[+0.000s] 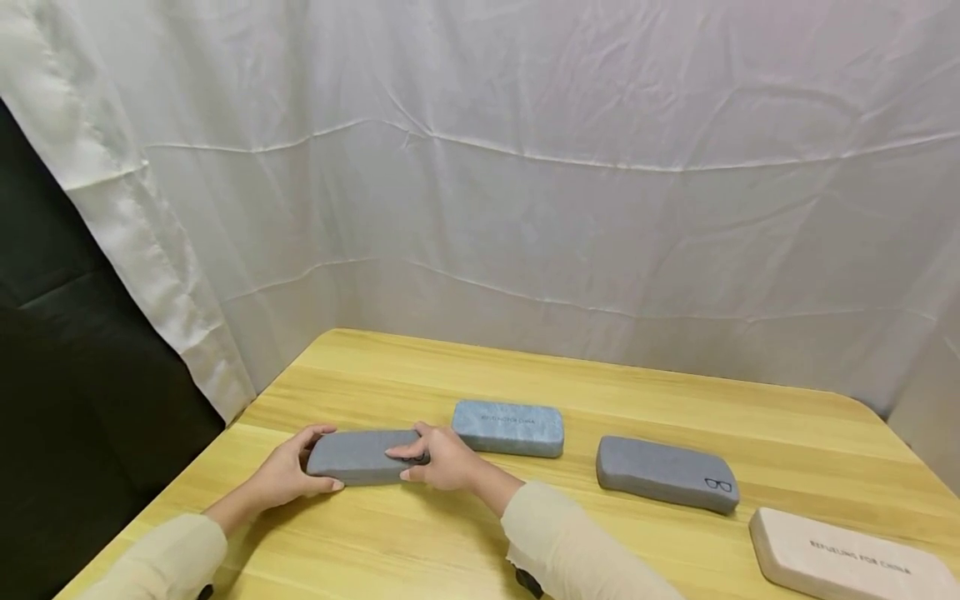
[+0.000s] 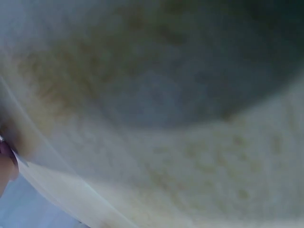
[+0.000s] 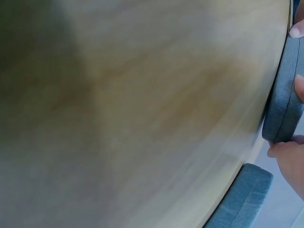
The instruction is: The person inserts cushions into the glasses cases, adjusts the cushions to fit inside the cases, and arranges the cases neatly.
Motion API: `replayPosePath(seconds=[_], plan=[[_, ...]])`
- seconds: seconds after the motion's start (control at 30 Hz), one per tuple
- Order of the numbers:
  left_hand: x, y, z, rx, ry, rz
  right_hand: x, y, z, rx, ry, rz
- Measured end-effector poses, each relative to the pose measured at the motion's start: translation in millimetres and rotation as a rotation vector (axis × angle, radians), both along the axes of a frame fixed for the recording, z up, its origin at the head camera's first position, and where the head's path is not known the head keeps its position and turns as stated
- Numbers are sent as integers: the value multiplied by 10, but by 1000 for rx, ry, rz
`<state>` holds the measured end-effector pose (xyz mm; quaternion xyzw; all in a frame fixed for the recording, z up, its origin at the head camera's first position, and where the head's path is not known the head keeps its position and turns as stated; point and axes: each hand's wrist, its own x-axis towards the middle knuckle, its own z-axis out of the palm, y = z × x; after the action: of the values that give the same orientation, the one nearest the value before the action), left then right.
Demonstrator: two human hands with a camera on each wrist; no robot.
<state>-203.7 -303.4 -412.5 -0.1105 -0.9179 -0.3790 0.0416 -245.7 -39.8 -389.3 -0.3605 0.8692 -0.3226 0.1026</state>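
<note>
A grey glasses case (image 1: pixel 360 457) lies on the left part of the table, held at both ends. My left hand (image 1: pixel 283 473) grips its left end, thumb along the near side and fingers at the far side. At the other end, my right hand (image 1: pixel 448 460) holds the case with its thumb at the front edge and fingers over the top, partly covering a dark printed mark. From the right wrist, the same grey case (image 3: pixel 284 97) shows its side seam, with fingertips against it. The left wrist view mostly shows blurred tabletop.
A light blue glasses case (image 1: pixel 508 429) with lettering lies just behind my right hand. Farther right are another grey case (image 1: pixel 663 472) with a glasses print and a pale pink case (image 1: pixel 847 554). A white curtain (image 1: pixel 525 208) hangs behind the wooden table (image 1: pixel 600 375).
</note>
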Motion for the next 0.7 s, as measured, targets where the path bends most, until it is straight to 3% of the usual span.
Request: replayPosePath(seconds=[0.2, 0.43, 0.7], plan=[[-6, 10, 35, -57, -14, -12, -5, -7, -11, 12, 4, -9], [19, 6, 79, -169, 60, 21, -7, -34, -12, 28, 9, -11], [6, 17, 110, -201, 66, -7, -25, -39, -4, 37, -9, -10]])
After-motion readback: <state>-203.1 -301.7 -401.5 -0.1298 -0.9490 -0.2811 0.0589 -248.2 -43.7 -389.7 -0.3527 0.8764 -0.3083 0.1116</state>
